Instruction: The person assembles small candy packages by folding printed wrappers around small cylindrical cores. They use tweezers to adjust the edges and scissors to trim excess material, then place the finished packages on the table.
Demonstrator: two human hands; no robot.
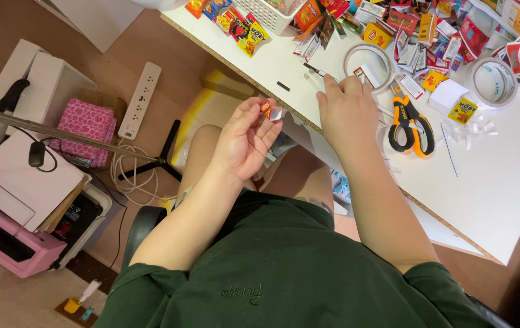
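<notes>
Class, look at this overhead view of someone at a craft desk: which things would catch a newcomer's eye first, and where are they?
The left hand, raised above the lap, pinches a tiny red packet just off the edge of the white table. The right hand rests on the table edge beside the orange-and-black scissors. A bright heap of miniature packets crowds the table's far side, with a tape roll nearby.

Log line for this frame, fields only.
left hand: pinches small red packet | right hand: on table, by tape roll | scissors: idle
</notes>
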